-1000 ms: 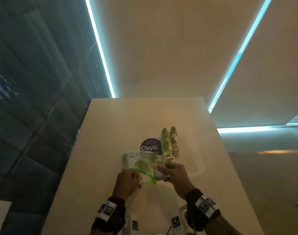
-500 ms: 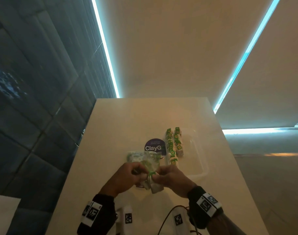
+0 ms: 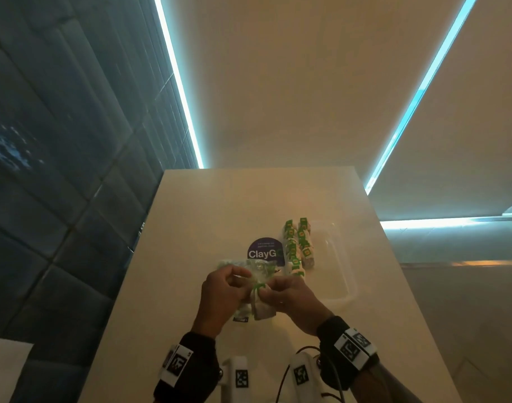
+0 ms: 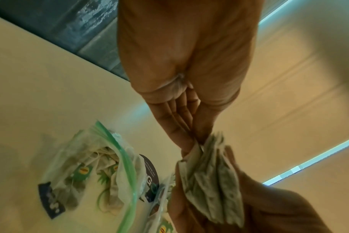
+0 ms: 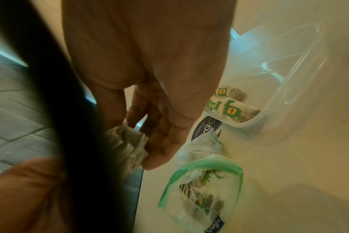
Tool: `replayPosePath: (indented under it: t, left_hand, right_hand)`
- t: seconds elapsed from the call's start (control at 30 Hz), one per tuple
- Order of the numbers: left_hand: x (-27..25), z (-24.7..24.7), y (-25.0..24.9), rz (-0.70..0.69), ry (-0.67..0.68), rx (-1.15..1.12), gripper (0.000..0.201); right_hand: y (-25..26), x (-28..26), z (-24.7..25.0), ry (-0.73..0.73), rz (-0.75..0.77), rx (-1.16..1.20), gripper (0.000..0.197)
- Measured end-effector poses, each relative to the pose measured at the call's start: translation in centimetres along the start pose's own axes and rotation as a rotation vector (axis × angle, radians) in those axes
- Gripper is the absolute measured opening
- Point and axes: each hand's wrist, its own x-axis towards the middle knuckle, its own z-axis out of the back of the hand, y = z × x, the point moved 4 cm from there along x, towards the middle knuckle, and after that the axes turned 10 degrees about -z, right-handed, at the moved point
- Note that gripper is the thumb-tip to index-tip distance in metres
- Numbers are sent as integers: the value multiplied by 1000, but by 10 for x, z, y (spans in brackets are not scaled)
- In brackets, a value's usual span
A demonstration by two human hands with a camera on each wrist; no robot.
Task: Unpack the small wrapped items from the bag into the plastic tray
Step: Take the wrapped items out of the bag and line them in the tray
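Head view shows both our hands meeting over the near part of the worktop (image 3: 190,216), just in front of the bag (image 3: 243,267). Our left hand (image 3: 221,298) and right hand (image 3: 292,296) together hold a small bundle of tea bags (image 3: 262,305) between them. In the left wrist view our left fingers (image 4: 177,126) pinch the top of the bundle (image 4: 211,178), while the right hand (image 4: 259,208) cups it from below. In the right wrist view our right fingers (image 5: 165,126) curl round the crumpled grey bundle (image 5: 130,146).

The bag (image 5: 201,186), clear plastic with a green zip edge, lies on the worktop with its mouth gaping, more tea bags inside. It partly covers a dark round sticker (image 3: 265,251). Beyond and to the right stands the clear tray (image 3: 340,266), with two rows of green-labelled tea bags along its left side.

Against a second ago, our left hand has let go of the bag's mouth and come to the bundle, so the hands now touch where they were apart. Half a second ago they were already joined; since then they sit slightly nearer to us. The rows in the tray are unchanged, and the bundle is not yet in it.
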Motion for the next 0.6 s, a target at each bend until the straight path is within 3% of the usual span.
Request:
replayPosePath:
  t: [0.13, 0.23, 0.33, 0.5, 0.6]
  left_hand:
    - [-4, -3, -1, 42, -82, -128, 14]
    - [-10, -11, -2, 91, 73, -121, 26]
    - [-19, -19, -10, 42, 214, -37, 21]
    - [-20, -24, -14, 5, 111, -19, 19]
    - [-18, -22, -10, 25, 43, -33, 7]
  right_hand:
    - [-2, 4, 6, -132, 29, 79, 18]
    - [0, 3, 10, -216, 95, 54, 22]
    - [2, 1, 10, -268, 154, 16, 19]
    - [-4, 2, 11, -322, 198, 84, 24]
    - [-5, 3, 11, -279, 174, 91, 24]
